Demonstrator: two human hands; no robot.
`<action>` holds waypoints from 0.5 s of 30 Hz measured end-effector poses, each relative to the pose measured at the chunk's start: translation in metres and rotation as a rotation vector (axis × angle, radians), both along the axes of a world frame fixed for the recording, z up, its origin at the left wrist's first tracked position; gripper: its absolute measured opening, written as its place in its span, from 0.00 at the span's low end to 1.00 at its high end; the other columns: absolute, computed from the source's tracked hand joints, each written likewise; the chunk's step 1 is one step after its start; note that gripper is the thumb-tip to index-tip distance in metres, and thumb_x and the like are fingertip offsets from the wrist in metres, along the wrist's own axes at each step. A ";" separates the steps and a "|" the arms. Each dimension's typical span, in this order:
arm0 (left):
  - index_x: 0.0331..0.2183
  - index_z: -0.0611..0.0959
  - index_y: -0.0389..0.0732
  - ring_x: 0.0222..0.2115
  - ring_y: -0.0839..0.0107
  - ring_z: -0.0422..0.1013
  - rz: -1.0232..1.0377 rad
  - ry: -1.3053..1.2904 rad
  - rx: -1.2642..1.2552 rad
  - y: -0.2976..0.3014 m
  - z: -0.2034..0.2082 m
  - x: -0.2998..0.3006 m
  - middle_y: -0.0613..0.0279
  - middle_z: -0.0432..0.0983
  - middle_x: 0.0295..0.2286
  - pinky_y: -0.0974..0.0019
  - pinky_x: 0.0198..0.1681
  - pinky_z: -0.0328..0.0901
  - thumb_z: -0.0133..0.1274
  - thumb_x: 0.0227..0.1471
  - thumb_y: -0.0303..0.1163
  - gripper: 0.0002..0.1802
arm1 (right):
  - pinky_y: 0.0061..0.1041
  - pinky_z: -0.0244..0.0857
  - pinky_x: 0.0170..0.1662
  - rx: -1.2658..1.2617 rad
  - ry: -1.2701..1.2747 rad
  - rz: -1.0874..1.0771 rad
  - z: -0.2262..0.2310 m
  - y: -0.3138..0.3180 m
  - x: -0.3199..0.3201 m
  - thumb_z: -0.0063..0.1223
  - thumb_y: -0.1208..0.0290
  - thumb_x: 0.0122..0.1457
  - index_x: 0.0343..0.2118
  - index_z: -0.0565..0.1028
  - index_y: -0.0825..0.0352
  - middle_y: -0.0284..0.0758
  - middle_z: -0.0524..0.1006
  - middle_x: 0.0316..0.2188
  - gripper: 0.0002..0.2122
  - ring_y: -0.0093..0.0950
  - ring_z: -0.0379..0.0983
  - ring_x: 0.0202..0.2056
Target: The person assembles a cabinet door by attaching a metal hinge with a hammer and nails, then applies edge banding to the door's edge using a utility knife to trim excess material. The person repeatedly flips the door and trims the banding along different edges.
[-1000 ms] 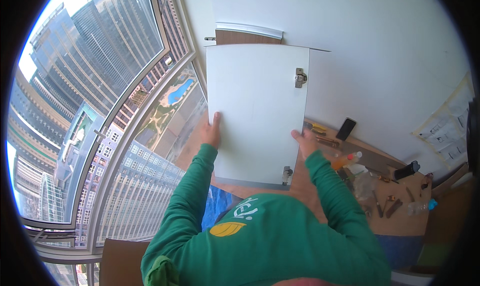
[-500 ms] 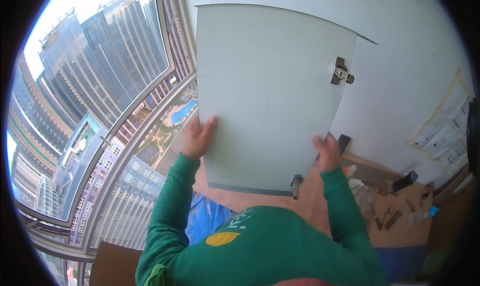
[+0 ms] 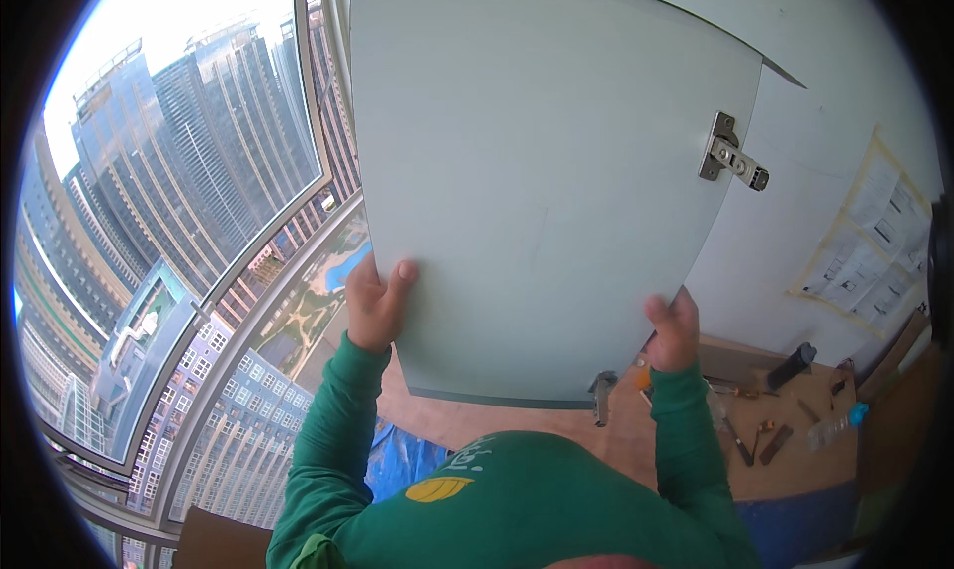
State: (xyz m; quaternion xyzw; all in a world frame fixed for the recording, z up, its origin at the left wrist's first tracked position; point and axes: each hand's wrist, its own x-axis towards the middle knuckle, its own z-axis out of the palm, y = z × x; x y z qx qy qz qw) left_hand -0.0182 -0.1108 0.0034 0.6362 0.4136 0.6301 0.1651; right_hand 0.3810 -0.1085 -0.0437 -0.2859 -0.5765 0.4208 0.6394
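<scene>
Left hand (image 3: pixel 380 303), left of centre: clasped on the left edge of a pale panel (image 3: pixel 537 201), thumb flat on the near face, fingers mostly hidden behind. Right hand (image 3: pixel 674 332), right of centre: same clasp on the right edge, thumb in front, finger wrap not fully visible. Both grips sit in the panel's lower half as framed; likely a paired hold to share the weight and check twist.

Panel fills the middle of the frame, up to the top edge, its hinged face toward the wearer. Upper hinge (image 3: pixel 730 152), upper right, arm swung out past the panel's side. Lower hinge (image 3: pixel 601 398), near the lower right corner, arm jutting below the bottom edge. Right hand lies between the two, probably to keep clear of the metal.

Panel screens much of the wall (image 3: pixel 775 206) behind. Taped paper sheets (image 3: pixel 865 236) at right. Lower right: brown work surface (image 3: pixel 805 470) with a black cylinder (image 3: pixel 792 366), hand tools (image 3: pixel 737 440) and a blue-capped clear bottle (image 3: pixel 833 430); the right sleeve covers part. Blue sheet (image 3: pixel 402 460) lower left; tall window (image 3: pixel 199 221) beyond, crowding the left side.
</scene>
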 end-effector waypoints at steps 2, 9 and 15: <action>0.46 0.81 0.30 0.33 0.75 0.73 -0.019 -0.027 0.001 0.003 0.002 0.005 0.62 0.81 0.33 0.68 0.38 0.69 0.57 0.64 0.55 0.32 | 0.25 0.64 0.50 0.017 -0.002 -0.027 0.007 -0.006 0.001 0.58 0.62 0.67 0.55 0.71 0.74 0.33 0.75 0.44 0.22 0.23 0.69 0.44; 0.43 0.80 0.32 0.29 0.79 0.71 -0.064 -0.081 -0.080 0.025 0.046 0.007 0.66 0.78 0.30 0.72 0.33 0.67 0.52 0.67 0.56 0.31 | 0.19 0.64 0.42 0.083 -0.155 -0.151 0.093 -0.001 -0.004 0.57 0.61 0.69 0.42 0.77 0.72 0.26 0.73 0.31 0.15 0.16 0.64 0.35; 0.41 0.82 0.29 0.29 0.77 0.72 -0.045 -0.121 -0.330 0.056 0.052 -0.002 0.63 0.79 0.31 0.72 0.33 0.68 0.52 0.67 0.56 0.33 | 0.21 0.66 0.45 0.050 -0.131 -0.085 0.131 0.010 -0.012 0.56 0.59 0.69 0.39 0.78 0.74 0.28 0.76 0.34 0.17 0.18 0.68 0.37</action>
